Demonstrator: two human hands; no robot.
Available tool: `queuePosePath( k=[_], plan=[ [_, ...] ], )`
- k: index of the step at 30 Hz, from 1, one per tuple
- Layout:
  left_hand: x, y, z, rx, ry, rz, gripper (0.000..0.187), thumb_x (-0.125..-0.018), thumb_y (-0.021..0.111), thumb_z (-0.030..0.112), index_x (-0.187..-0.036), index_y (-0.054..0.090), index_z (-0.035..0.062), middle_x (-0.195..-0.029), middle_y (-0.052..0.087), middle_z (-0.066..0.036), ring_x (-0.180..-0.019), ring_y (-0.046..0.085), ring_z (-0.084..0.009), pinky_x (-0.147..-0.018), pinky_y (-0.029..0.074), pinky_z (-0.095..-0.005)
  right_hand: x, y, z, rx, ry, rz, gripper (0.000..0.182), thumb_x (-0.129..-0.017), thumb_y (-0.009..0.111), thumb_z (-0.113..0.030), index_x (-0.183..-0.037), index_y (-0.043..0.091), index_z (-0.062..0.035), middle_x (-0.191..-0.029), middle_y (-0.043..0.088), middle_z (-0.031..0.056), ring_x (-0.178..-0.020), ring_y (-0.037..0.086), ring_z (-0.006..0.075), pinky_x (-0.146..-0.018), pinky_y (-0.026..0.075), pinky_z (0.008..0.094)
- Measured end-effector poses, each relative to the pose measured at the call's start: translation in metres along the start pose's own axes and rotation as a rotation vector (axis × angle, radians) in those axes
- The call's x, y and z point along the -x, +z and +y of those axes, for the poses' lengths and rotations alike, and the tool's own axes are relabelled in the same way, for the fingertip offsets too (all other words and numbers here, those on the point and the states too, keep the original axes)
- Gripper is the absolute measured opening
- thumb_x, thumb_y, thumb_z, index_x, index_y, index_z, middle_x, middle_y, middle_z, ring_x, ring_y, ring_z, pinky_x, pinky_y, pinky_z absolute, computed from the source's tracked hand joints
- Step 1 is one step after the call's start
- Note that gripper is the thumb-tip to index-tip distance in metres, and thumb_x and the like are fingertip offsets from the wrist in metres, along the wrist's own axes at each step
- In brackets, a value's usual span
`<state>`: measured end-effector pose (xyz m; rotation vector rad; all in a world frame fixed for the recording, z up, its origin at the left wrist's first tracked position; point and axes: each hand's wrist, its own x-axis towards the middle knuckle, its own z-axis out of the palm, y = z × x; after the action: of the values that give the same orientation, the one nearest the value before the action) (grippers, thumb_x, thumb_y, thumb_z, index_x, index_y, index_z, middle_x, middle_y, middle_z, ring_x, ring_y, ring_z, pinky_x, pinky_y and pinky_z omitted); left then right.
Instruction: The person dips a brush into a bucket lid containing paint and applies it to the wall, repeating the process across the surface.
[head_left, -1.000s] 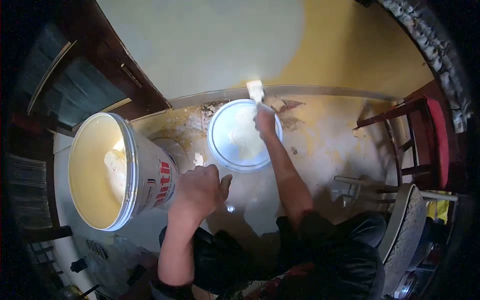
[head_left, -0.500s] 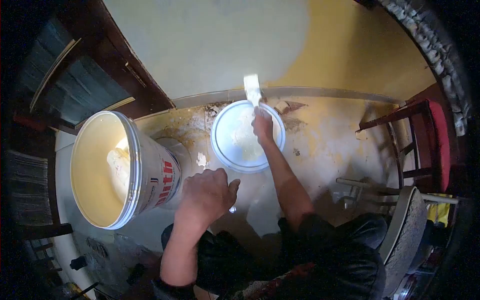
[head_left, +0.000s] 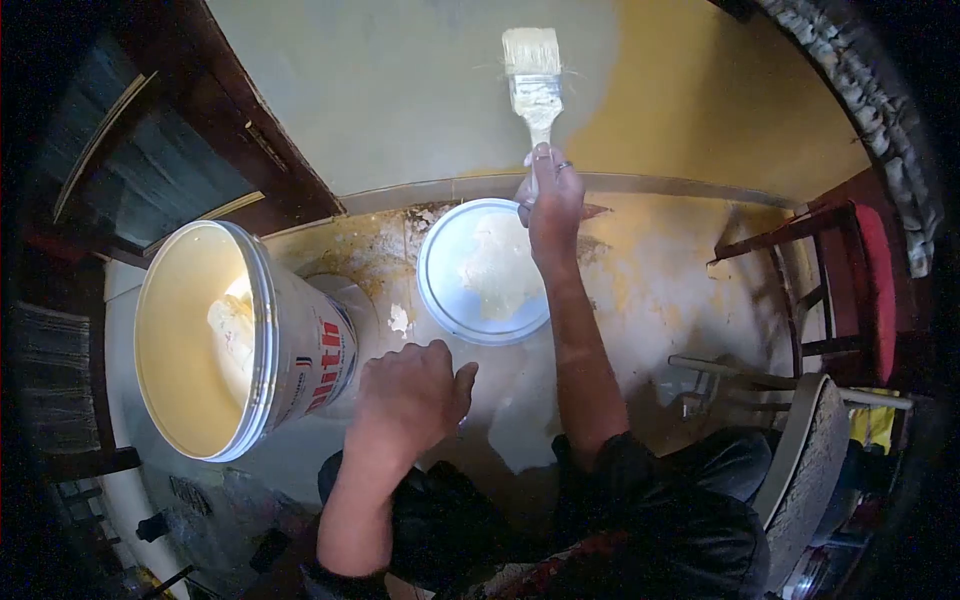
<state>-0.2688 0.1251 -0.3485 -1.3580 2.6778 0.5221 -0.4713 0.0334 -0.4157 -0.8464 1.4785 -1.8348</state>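
Brush (head_left: 538,95) had moved higher in front of wall (head_left: 420,90), contact unclear. Right hand (head_left: 556,200) gripped handle (head_left: 541,132), thumb laid along it, likely for steady aim. Left hand (head_left: 412,395) hung near bucket (head_left: 325,345), fingers curled under; palm hidden, couldn't tell if empty. Round lid (head_left: 447,280) lay below wall, perhaps to catch drips. Bristles (head_left: 531,48) looked flat, cream-caked; bucket smooth plastic, ribbed rim; wall part grey, part mustard.

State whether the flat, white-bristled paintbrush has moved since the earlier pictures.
Yes: the paintbrush in the right hand has moved up the picture, higher above the long grey baseboard.
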Motion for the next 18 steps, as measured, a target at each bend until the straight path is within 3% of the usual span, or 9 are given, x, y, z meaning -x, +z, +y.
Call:
queuePosePath(
  k=[2,4,6,10,13,15,18],
  plan=[
    [0.000,0.001,0.000,-0.004,0.002,-0.005,0.038,-0.083,0.049,0.038,-0.073,0.054,0.0014,-0.064,0.057,-0.019,-0.064,0.058,-0.0346,-0.059,0.046,-0.0449,-0.006,-0.001,0.029,-0.089,0.066,0.026,0.035,-0.086,0.044,-0.035,-0.076,0.051,-0.0021,-0.053,0.042,0.0017,-0.047,0.041,0.0084,-0.043,0.030,0.0230],
    [0.000,0.001,0.000,-0.009,0.009,-0.001,0.038,-0.083,0.049,0.038,-0.072,0.054,0.0014,-0.064,0.056,-0.019,-0.063,0.058,-0.0342,-0.058,0.046,-0.0445,-0.013,-0.011,0.092,0.151,0.344,0.059,0.035,-0.086,0.044,-0.035,-0.075,0.052,-0.0027,-0.052,0.043,0.0028,-0.046,0.042,0.0098,-0.042,0.032,0.0248],
    [0.001,0.001,0.000,-0.029,0.011,-0.004,0.038,-0.083,0.049,0.038,-0.072,0.054,0.0016,-0.065,0.057,-0.019,-0.063,0.058,-0.0333,-0.057,0.046,-0.0436,-0.007,-0.028,0.156,0.350,0.351,0.071,0.034,-0.085,0.044,-0.035,-0.074,0.052,-0.0034,-0.052,0.045,0.0039,-0.043,0.042,0.0119,-0.039,0.032,0.0274],
    [0.002,0.003,0.000,-0.029,0.011,-0.051,0.038,-0.083,0.049,0.038,-0.072,0.054,0.0016,-0.066,0.057,-0.019,-0.063,0.058,-0.0332,-0.056,0.046,-0.0434,0.015,-0.043,0.152,0.224,0.530,0.081,0.034,-0.084,0.045,-0.035,-0.074,0.053,-0.0034,-0.052,0.047,0.0047,-0.040,0.041,0.0134,-0.037,0.032,0.0287],
    [0.000,0.000,0.001,-0.017,0.008,-0.016,0.039,-0.084,0.049,0.038,-0.074,0.055,0.0012,-0.068,0.057,-0.020,-0.064,0.058,-0.0338,-0.058,0.047,-0.0440,0.005,-0.045,0.149,0.182,0.474,0.066,0.035,-0.085,0.045,-0.035,-0.075,0.054,-0.0028,-0.052,0.047,0.0047,-0.039,0.041,0.0134,-0.036,0.031,0.0284],
    [0.000,0.000,0.001,-0.018,0.000,-0.032,0.039,-0.083,0.049,0.038,-0.075,0.055,0.0008,-0.068,0.057,-0.020,-0.064,0.058,-0.0343,-0.058,0.047,-0.0444,0.002,-0.040,0.143,0.055,0.544,0.080,0.026,-0.085,0.047,-0.032,-0.072,0.048,-0.0092,-0.048,0.037,-0.0006,-0.034,0.031,0.0079,-0.031,0.022,0.0234],
    [-0.001,0.001,0.001,-0.011,0.004,-0.034,0.039,-0.083,0.050,0.038,-0.074,0.055,0.0008,-0.067,0.057,-0.020,-0.064,0.058,-0.0344,-0.058,0.046,-0.0446,-0.002,-0.030,0.131,0.116,0.463,0.102,0.026,-0.084,0.047,-0.032,-0.073,0.050,-0.0088,-0.048,0.039,-0.0003,-0.035,0.034,0.0084,-0.031,0.024,0.0232]
  ],
)
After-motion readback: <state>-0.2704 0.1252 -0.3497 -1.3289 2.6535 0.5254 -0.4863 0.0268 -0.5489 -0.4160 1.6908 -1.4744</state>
